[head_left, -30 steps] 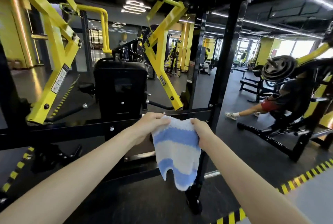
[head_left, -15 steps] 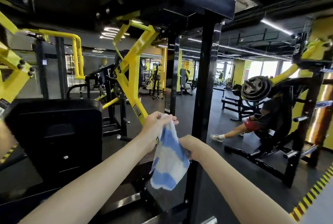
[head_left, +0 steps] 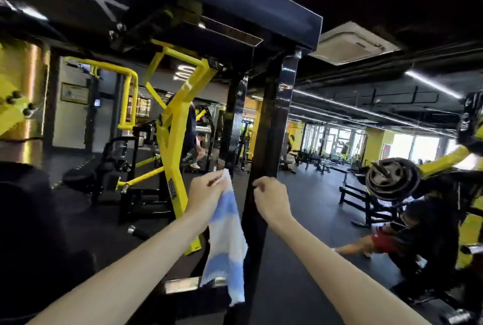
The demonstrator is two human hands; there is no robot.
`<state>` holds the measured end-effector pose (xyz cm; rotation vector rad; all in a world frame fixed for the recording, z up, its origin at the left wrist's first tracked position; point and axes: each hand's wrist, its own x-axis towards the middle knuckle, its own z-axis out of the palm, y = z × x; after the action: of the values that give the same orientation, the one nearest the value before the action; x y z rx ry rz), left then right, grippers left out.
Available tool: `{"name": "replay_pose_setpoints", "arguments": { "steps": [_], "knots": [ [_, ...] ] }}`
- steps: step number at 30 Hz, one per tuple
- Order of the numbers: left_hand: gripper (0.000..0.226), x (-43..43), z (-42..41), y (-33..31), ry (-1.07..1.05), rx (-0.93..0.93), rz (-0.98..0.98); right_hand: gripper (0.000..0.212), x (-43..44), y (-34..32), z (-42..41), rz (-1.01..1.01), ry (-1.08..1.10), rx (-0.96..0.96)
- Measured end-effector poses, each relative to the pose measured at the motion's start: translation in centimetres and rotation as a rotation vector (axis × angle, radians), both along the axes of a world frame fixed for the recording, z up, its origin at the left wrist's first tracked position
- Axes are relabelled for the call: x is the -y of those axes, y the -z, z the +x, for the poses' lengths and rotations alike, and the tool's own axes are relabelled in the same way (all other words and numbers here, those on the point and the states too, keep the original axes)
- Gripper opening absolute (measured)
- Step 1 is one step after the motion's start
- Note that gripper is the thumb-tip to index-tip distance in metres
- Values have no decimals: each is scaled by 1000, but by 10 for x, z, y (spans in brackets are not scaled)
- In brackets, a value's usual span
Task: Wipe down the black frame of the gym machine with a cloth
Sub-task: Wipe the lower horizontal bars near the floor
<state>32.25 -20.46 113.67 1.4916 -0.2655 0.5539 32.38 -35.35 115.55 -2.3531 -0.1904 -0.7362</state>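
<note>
**Striped cloth hangs beside the black upright**

The black frame [head_left: 277,120] is glossy square tubing: an upright under a flat crossbeam. The left hand [head_left: 206,194] pinches the top corner of a fluffy blue-and-white striped cloth [head_left: 227,243], which hangs limp just left of the upright. The right hand [head_left: 271,200] has its fingers curled at the upright's edge; I cannot tell whether it grips the tube.

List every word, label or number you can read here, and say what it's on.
No text can be read.
Too blurred: the dark label on the yellow lever arm.
Too small: the framed notice on the wall.
</note>
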Motion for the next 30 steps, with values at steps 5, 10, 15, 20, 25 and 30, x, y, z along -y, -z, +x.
{"name": "replay_pose_setpoints", "arguments": {
  "steps": [5,10,15,20,25,30],
  "knots": [
    [36,30,43,-50,-112,81,90,39,22,-45,31,-247,42,339],
    [32,59,97,-92,-99,220,235,59,35,-60,48,-449,122,333],
    [58,77,141,-90,127,342,241,64,42,-76,76,-485,167,391],
    [51,83,170,-88,372,408,153,56,32,-94,92,-484,153,460],
    [46,73,182,-130,447,461,89,57,29,-98,111,-434,271,607],
    [45,76,185,-85,450,588,200,58,25,-93,116,-415,304,614]
  ]
}}
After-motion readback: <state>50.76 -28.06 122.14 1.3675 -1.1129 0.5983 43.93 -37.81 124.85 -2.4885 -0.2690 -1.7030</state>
